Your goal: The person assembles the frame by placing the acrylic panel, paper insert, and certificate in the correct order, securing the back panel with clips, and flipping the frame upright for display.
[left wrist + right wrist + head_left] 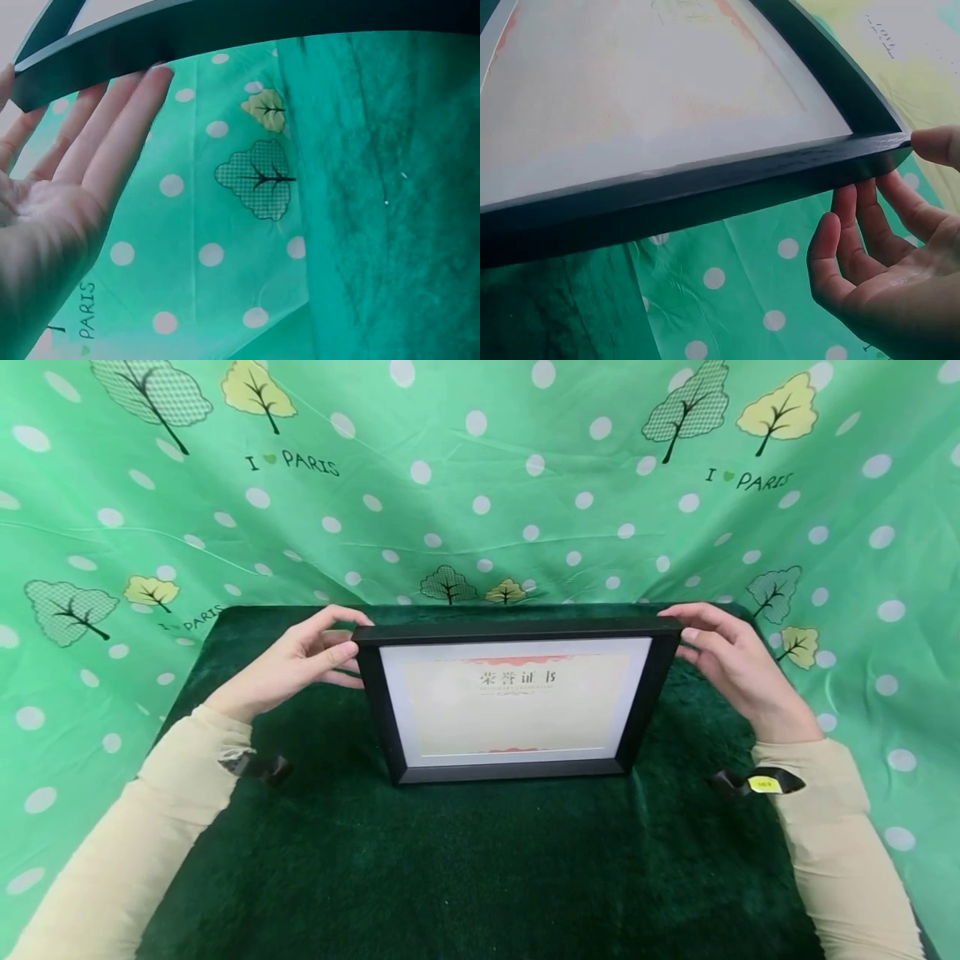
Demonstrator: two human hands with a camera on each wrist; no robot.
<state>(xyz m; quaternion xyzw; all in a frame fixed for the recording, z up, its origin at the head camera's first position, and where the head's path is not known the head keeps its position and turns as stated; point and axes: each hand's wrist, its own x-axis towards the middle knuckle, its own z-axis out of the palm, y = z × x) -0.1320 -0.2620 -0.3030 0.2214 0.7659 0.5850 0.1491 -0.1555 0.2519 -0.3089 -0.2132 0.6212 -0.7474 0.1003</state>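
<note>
A black picture frame point(517, 771) stands upright on the dark green cloth, its front facing me. Behind its front lies a certificate point(513, 714) with Chinese characters and red edging, inside a white border. My left hand point(315, 652) holds the upper left corner, thumb toward the front and index finger over the top. In the left wrist view, the fingertips point(159, 75) of that hand meet the frame's side. At the upper right corner my right hand point(731, 656) grips with its thumb at the edge; in the right wrist view its other fingers point(870, 217) touch the side.
Dark green velvety cloth point(465, 868) covers the table under the frame. A light green curtain point(480, 468) with white dots and printed trees hangs behind and around the sides. Black straps point(780, 781) circle both sleeved wrists.
</note>
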